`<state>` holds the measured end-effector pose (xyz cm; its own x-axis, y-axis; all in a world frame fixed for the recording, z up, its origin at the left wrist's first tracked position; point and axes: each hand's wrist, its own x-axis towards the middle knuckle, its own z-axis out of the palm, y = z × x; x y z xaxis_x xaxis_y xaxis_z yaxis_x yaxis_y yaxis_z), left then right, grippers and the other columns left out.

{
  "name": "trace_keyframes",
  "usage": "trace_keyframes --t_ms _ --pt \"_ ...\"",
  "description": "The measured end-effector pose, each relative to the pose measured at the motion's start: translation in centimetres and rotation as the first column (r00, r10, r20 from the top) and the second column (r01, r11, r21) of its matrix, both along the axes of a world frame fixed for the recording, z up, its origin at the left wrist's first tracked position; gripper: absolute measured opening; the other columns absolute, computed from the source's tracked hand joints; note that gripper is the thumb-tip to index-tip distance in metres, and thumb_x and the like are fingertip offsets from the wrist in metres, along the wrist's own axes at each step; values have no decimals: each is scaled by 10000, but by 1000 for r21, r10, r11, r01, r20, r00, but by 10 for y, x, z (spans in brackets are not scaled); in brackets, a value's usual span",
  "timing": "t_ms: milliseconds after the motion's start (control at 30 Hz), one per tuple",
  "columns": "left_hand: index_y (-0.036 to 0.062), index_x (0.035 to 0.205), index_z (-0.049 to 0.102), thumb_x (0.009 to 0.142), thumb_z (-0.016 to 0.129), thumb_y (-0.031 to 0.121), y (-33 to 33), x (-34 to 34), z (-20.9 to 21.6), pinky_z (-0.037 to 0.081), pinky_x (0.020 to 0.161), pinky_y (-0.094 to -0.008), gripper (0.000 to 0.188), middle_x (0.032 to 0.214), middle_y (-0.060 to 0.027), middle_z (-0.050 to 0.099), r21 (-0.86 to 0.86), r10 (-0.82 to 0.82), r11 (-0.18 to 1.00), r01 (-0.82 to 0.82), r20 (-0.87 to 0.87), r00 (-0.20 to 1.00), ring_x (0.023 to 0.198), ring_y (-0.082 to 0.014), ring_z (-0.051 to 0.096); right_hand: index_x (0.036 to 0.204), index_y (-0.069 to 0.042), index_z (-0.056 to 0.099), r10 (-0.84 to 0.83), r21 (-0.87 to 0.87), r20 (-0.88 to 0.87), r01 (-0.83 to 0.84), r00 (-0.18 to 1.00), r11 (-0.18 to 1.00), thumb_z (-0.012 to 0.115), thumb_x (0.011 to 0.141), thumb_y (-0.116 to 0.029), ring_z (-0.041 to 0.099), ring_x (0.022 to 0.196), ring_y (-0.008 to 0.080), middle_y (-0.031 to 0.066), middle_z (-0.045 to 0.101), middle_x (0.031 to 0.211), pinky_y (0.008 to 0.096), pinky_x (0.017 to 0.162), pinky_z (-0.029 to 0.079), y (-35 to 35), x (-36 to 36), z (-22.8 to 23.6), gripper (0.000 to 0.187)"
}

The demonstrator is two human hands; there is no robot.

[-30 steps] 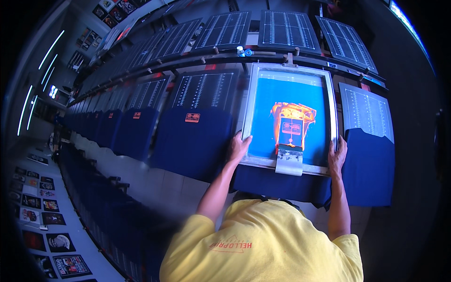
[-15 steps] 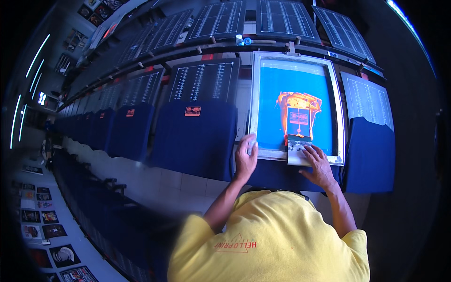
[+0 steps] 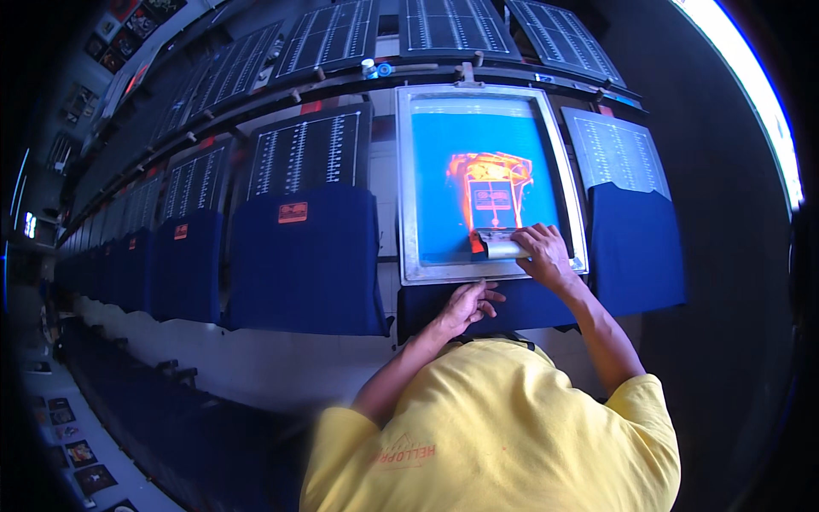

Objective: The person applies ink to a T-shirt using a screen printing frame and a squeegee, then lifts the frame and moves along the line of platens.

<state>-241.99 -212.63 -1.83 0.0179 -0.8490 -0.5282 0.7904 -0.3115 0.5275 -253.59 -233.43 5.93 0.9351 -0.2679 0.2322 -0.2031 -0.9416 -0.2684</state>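
A screen-printing frame (image 3: 408, 188) with blue mesh lies over a dark blue shirt (image 3: 537, 308). Bright orange ink (image 3: 499, 166) is smeared around a small rectangular design on the mesh. My right hand (image 3: 546, 256) grips the handle of a squeegee (image 3: 505, 248), which sits across the near end of the ink, just inside the frame's front bar. My left hand (image 3: 471, 307) is just below that bar, fingers loosely apart, holding nothing; whether a fingertip touches the frame I cannot tell. The shirt under the mesh is mostly hidden.
Left of the frame, a navy shirt with an orange print (image 3: 293, 212) drapes over a ruled board (image 3: 299, 154); several more follow in a row. Another navy shirt (image 3: 633, 247) hangs at the right. On the rail behind stand a small bottle (image 3: 368, 69) and a blue tape roll (image 3: 384, 70).
My left hand has left the frame's left side and come to its front edge. My right hand has closed around the squeegee, which has shifted slightly away from me. The whole view has swung.
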Motion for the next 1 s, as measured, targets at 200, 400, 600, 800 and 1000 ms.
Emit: trace_keyframes --t_ms 200,400,600,800,1000 --pt "-29 1181 572 1107 366 350 -6 -12 -7 397 469 -200 438 918 -113 698 6 38 999 -41 265 963 615 -108 617 1071 -88 670 -112 84 46 108 993 991 768 702 -124 649 911 277 78 680 936 418 798 461 -44 29 7 383" --pt "-20 1046 611 1109 356 343 -6 -20 10 448 485 -238 448 751 -75 657 -33 74 997 -66 525 848 516 -112 575 1054 -109 679 -141 71 70 136 988 988 743 746 -142 682 921 292 101 703 960 435 790 487 -99 79 12 317" --pt "-21 1013 609 1107 369 339 -7 -26 -2 471 497 -253 443 708 -66 640 -73 120 993 -95 565 816 508 -111 567 1064 -115 684 -111 80 11 110 994 991 718 730 -174 667 938 285 64 705 975 444 826 459 -133 114 1 341" --pt "-23 964 603 1109 354 341 -8 -29 -5 482 484 -268 464 671 -77 633 -50 126 992 -120 580 805 482 -122 564 1028 -108 707 0 -20 28 0 1000 1000 733 720 -151 658 889 257 62 691 895 425 801 441 -119 99 -4 311" --pt "-20 970 594 1109 357 340 -9 -28 2 478 483 -265 453 669 -77 627 -66 144 989 -130 591 793 473 -123 554 1001 -144 688 26 -35 25 -25 999 999 822 650 -170 627 910 215 6 689 946 398 774 428 -39 28 -4 376"
